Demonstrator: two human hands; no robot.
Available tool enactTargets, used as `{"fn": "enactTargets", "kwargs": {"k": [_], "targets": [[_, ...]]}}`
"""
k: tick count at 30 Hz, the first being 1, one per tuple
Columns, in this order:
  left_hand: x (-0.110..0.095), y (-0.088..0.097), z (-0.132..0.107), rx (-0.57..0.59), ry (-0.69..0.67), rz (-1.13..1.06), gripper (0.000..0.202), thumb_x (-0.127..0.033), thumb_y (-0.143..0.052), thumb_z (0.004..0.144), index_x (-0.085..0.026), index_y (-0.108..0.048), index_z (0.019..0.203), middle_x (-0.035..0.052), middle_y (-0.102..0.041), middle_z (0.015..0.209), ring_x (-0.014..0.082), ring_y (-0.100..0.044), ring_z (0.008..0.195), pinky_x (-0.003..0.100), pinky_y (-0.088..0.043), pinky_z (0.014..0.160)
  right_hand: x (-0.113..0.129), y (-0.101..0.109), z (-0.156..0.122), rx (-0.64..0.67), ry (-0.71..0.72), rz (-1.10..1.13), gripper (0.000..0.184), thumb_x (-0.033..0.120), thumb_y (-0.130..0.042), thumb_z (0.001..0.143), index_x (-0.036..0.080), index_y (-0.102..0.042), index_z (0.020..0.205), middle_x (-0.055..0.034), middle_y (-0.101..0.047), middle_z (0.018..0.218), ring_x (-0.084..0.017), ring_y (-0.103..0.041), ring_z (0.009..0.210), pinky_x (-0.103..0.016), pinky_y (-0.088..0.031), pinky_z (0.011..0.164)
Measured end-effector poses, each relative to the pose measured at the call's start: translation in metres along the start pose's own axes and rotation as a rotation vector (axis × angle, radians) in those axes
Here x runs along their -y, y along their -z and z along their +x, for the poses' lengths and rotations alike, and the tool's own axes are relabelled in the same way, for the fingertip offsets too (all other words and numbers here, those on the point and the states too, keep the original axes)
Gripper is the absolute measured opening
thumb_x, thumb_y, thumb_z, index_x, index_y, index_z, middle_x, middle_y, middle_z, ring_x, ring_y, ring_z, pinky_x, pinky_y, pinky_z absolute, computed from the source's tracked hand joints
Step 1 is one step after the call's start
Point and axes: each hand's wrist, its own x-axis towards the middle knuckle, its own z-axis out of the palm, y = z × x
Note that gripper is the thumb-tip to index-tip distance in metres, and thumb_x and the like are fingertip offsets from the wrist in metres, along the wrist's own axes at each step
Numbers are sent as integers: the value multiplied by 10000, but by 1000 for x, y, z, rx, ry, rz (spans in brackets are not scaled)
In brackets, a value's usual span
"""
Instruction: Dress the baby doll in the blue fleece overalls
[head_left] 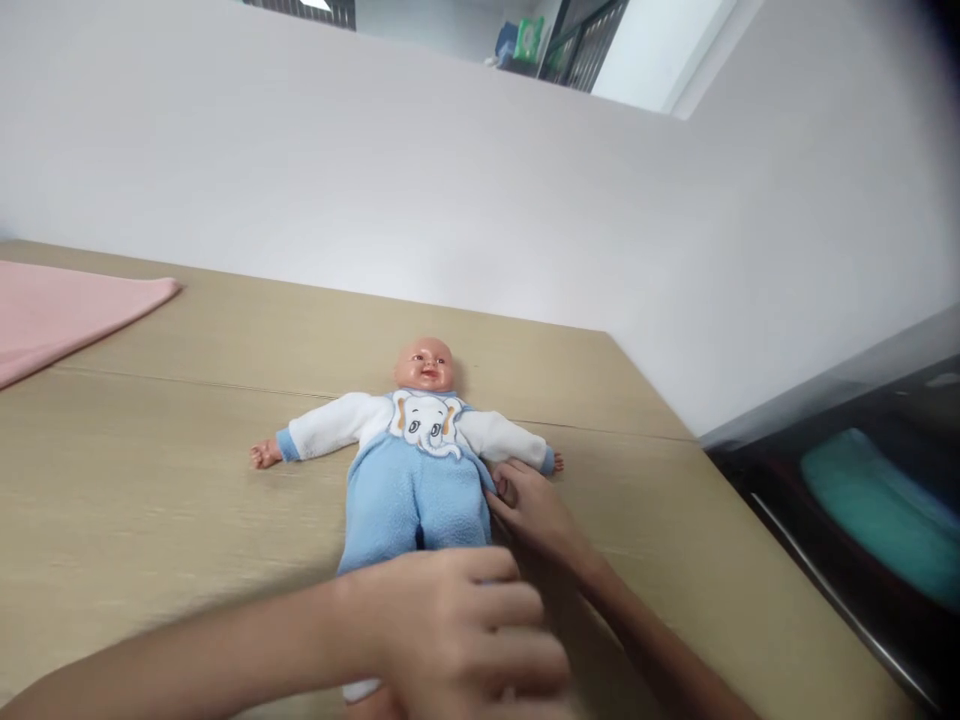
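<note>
A baby doll lies on its back on the wooden table, arms spread out. It wears a blue and white romper with an elephant's face on the chest. At the doll's side, below its sleeve on the right of the view, my right hand pinches the edge of the blue cloth. My left hand is closer to the camera, across the doll's lower legs, with its fingers curled. Whatever it may hold is hidden behind the fingers. Most of the lower legs are covered by my left hand and forearm.
A folded pink cloth lies at the table's left. The tabletop meets a white wall at the back. Beyond its right edge is a dark object with a teal part, blurred.
</note>
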Motion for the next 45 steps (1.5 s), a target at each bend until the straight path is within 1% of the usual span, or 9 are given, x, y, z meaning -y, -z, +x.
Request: {"fn": "enactTargets", "kwargs": {"k": [6, 9, 12, 15, 24, 28, 33, 40, 45], "targets": [[42, -19, -3, 122, 249, 35, 163, -302, -667, 1105, -207, -690, 974, 64, -740, 953, 263, -686, 900, 448, -532, 819, -38, 34, -24, -213, 28, -161, 174, 427, -683, 1047, 257, -656, 1021, -102, -756, 984, -350, -739, 916, -469, -575, 836], [62, -18, -15, 179, 422, -66, 153, -326, -640, 1133, -189, -705, 1157, 120, -767, 1167, 315, -718, 1088, 489, -558, 959, -67, 39, -27, -376, 114, -220, 486, 510, -728, 1028, 221, -650, 1411, -212, -726, 1395, -452, -662, 1356, -652, -518, 1166], [70, -16, -20, 208, 541, -165, 201, -375, -630, 1151, -196, -690, 1222, 122, -753, 1227, 337, -681, 1182, 525, -560, 1079, -87, 40, -22, -283, 107, -49, 638, 527, -785, 999, 230, -616, 1538, -221, -670, 1560, -448, -612, 1475, -664, -487, 1245], [70, -13, -20, 194, 585, -236, 211, -369, -657, 1141, -208, -664, 1278, 122, -732, 1276, 339, -651, 1233, 535, -551, 1141, -90, 43, -13, -201, 68, 82, 496, 494, -802, 986, 225, -717, 1395, -185, -779, 1378, -407, -755, 1258, -556, -623, 1083], [106, -15, 4, 83, 654, -42, 684, -303, -878, 930, -188, -552, 1520, 197, -660, 1532, 416, -613, 1387, 582, -519, 1203, -21, 65, 18, -303, 175, 208, 449, 462, -954, 852, 260, -680, 1146, -73, -815, 1100, -294, -778, 967, -420, -634, 868], [127, -21, 11, 117, 766, -37, 321, -277, -771, 966, -204, -696, 1270, 128, -782, 1182, 350, -746, 1065, 478, -585, 950, 23, 46, 26, -291, 310, 343, 478, 400, -903, 955, 273, -664, 1349, -97, -784, 1274, -299, -768, 1136, -480, -617, 1068], [134, -9, -10, -301, 939, -275, 281, -490, -771, 987, -221, -723, 1049, 69, -812, 1032, 297, -758, 969, 425, -583, 904, 20, 9, 17, -419, 192, 575, 516, 442, -750, 1088, 280, -565, 1542, -141, -673, 1432, -311, -669, 1334, -559, -541, 1228], [130, 20, -28, -781, 1121, -602, 439, -579, -909, 880, -206, -767, 1064, 79, -839, 1098, 318, -786, 1083, 436, -630, 1031, 24, -29, 8, 87, 31, 860, 504, 545, -813, 1033, 276, -636, 1420, -134, -705, 1459, -323, -710, 1308, -555, -543, 1214], [128, 21, -40, -1122, 1189, -567, 480, -576, -963, 861, -223, -772, 1125, 59, -821, 1117, 304, -781, 1166, 386, -630, 1077, 56, -36, 22, 128, 57, 1014, 516, 542, -895, 976, 273, -635, 1331, -96, -702, 1367, -278, -705, 1232, -443, -596, 1078]]}}
